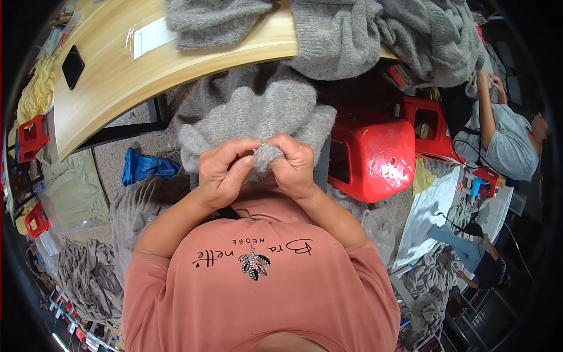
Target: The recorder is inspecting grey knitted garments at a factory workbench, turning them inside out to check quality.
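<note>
A fuzzy grey knitted garment [258,108] spreads over my lap and rises in folds toward the table edge. My left hand [226,167] is curled at the near edge of the knit, its index fingertip meeting the right hand's fingers. A small gathered bit of the same fabric is pinched in my right hand [292,164], between thumb and bent fingers. Both hands are close together in front of my chest. Whether a fine thread or needle sits between the fingertips is too small to tell. The fingers beneath the fabric are hidden.
Beyond my lap stands a wooden table [117,117] with a black phone [73,67] and a grey knit pile [337,38]. At right is a red plastic stool [378,155]. Blue cloth [146,167] lies at left. Two other people sit or stand farther right.
</note>
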The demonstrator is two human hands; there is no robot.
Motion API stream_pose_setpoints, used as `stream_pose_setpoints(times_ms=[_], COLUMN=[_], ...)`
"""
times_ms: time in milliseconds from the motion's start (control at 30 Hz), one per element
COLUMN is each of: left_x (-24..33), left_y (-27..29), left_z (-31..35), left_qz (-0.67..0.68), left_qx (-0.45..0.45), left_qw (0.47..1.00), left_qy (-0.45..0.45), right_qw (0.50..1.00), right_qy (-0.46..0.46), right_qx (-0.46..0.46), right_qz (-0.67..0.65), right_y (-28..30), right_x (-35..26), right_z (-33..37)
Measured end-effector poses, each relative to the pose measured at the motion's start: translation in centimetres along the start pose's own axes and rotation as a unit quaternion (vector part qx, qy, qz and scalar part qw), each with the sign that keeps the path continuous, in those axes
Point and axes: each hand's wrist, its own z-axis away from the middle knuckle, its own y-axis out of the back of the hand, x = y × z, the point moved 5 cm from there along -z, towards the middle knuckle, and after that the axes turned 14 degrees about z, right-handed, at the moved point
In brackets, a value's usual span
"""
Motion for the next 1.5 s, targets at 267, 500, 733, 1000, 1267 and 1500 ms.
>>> stream_pose_setpoints(times_ms=[267,500,733,1000,1267,1500], left_x=[-4.0,-4.9,-2.2,-8.7,-0.3,-6.8], left_y=[0.6,2.9,3.9,8.5,5.4,-1.8], left_z=[1.5,-0.2,-3.5,-2.4,-0.7,-3.4], left_qz=[-0.197,-0.201,-0.016,0.073,-0.344,-0.500], left_qx=[-0.329,-0.268,-0.141,0.015,-0.022,-0.251], left_qw=[0.914,0.930,0.988,0.970,0.918,0.829], left_qy=[0.130,0.155,0.061,0.230,-0.197,-0.005], right_qw=[0.976,0.924,0.873,0.978,0.917,0.925], right_qy=[-0.068,-0.381,0.193,-0.050,-0.042,0.096], right_qx=[-0.185,0.030,-0.277,-0.035,-0.235,-0.208], right_qz=[0.090,-0.005,0.352,0.198,0.318,0.302], right_y=[2.5,3.6,-5.6,-2.4,-4.6,-4.7], right_x=[3.6,12.0,-3.8,1.0,4.2,1.6], right_z=[0.2,-1.3,1.4,4.4,4.6,5.2])
